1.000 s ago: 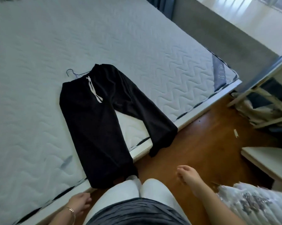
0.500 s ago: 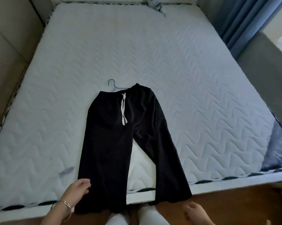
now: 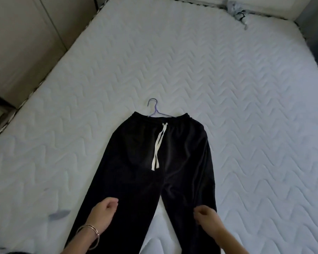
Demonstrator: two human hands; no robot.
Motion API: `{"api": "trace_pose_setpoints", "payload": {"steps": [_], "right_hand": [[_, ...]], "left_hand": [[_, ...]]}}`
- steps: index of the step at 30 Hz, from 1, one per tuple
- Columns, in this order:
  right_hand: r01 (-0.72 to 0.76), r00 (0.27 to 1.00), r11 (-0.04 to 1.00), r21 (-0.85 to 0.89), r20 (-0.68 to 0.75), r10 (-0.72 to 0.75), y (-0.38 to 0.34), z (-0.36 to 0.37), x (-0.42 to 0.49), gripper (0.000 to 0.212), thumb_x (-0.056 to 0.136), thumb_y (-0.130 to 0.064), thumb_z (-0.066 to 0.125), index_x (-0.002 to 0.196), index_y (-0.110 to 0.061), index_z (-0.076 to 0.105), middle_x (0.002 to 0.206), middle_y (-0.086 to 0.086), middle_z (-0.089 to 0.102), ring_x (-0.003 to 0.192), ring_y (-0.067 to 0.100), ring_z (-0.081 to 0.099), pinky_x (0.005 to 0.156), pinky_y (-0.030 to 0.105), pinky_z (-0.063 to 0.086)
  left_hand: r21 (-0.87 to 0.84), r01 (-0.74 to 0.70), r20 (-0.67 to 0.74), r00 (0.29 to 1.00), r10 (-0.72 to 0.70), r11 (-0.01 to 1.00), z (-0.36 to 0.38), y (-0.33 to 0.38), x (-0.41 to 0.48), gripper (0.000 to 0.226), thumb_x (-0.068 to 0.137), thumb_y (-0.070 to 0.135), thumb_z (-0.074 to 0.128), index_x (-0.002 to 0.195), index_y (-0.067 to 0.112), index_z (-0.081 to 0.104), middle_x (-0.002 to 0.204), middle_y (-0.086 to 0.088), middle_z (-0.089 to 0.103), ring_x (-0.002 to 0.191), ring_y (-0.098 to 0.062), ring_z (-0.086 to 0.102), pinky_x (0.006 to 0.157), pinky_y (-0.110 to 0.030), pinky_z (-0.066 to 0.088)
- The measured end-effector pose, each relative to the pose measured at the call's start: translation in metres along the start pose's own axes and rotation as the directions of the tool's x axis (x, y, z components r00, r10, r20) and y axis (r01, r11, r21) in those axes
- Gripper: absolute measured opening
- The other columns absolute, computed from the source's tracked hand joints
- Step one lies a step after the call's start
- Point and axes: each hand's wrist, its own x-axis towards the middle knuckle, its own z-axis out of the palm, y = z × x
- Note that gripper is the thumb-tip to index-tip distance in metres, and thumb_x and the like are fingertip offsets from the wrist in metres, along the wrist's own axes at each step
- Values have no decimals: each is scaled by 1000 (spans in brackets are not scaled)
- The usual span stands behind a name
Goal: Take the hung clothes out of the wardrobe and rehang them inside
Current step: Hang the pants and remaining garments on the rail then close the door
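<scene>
Hovering over the trousers (image 3: 151, 171), left hand (image 3: 104, 211) and right hand (image 3: 206, 218) curl loosely (neither grip clamped).

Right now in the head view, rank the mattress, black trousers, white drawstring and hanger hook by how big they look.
1. mattress, fills most of the view
2. black trousers
3. white drawstring
4. hanger hook, smallest; the rest of the hanger is hidden under the waistband, so only the exposed part counts.

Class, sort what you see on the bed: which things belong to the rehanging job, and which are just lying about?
Part of the job:
black trousers, spread flat
hanger, hook showing above the waistband
left hand and right hand, over the legs

Lying about:
crumpled grey item at the far edge of the mattress
</scene>
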Motion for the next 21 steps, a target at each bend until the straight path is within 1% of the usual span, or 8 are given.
{"api": "trace_pose_setpoints", "payload": {"steps": [3,6,8,11,14,17,19,21], "right_hand": [[119,992,992,-46,-27,-120,-61,-6,50,16,88,-17,54,102,-23,59,91,-1,64,77,10,58,61,11,41],[272,952,953,-134,-105,-286,-122,-14,98,27,91,-16,50,115,-17,63,97,-3,62,83,9,55,67,14,40],[342,913,919,-195,-164,-374,-159,-18,129,30,92,-15,48,119,-14,62,102,1,63,83,9,56,72,15,41],[412,852,848,-332,-189,-488,-207,-21,175,31,90,-12,50,119,-11,62,117,6,66,107,19,59,87,17,37],[432,817,757,-490,-143,-558,-244,-19,220,33,88,-10,51,120,-6,61,124,12,63,117,26,56,99,25,37],[413,788,682,-603,-138,-600,-268,-10,259,41,89,-10,48,129,-3,51,135,20,49,126,34,44,106,37,33],[365,813,651,-665,-112,-571,-279,-1,280,50,90,-11,44,139,-4,37,144,21,37,133,37,34,110,43,28],[289,865,631,-720,-86,-494,-290,7,294,55,90,-9,43,143,-7,29,146,20,35,134,39,33,110,47,27]], "left_hand": [[146,-50,-88,994,63,988,16,-3,53,34,89,9,52,123,7,55,130,-10,55,122,-24,50,105,-32,37],[398,-95,-209,959,191,912,30,-8,106,45,88,17,55,132,8,48,146,-13,38,138,-28,31,113,-39,29],[512,-105,-217,944,247,852,40,-16,137,50,85,22,59,132,8,48,147,-16,37,139,-33,30,112,-47,29],[554,-81,-251,933,259,829,57,-26,166,48,80,31,58,123,9,52,135,-20,49,129,-36,39,99,-56,41],[549,-80,-321,899,298,832,68,-35,172,48,78,39,38,117,14,46,127,-16,52,121,-30,36,96,-53,40],[578,-87,-395,841,371,812,76,-44,175,48,92,43,19,119,14,45,132,-12,45,124,-29,35,104,-46,24],[573,-88,-404,835,375,815,75,-43,175,56,92,47,9,120,14,45,133,-9,41,125,-29,35,106,-43,19],[572,-108,-406,824,395,813,76,-44,176,52,92,45,13,121,15,44,134,-7,38,126,-28,34,110,-39,14]]}}
